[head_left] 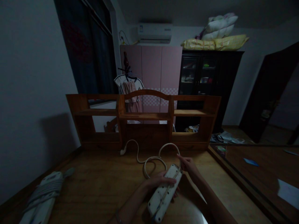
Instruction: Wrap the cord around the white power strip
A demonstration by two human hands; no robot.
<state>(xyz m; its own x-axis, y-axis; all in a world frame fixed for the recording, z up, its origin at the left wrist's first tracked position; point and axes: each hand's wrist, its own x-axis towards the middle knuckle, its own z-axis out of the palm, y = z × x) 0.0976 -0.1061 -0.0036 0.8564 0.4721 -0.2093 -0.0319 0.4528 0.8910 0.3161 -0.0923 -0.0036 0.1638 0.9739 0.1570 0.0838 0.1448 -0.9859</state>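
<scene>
My left hand (161,181) is wrapped round a white power strip (161,199), tilted above the desk with its screw-dotted underside up. The left thumb presses the strip's cord along that underside. At the strip's far end my right hand (188,165) pinches the white cord (170,144) between thumb and fingers. From there the cord curves up, loops on the desk and runs left to its plug (122,152) by the shelf. At the lower left lies a second power strip (44,194) with its grey cord wound around it.
Behind the desk top (98,183) stands a low wooden shelf unit (144,116). A lower brown surface (261,174) with a sheet of paper (288,191) and a blue card (250,161) adjoins on the right. A white wall (35,102) borders the left.
</scene>
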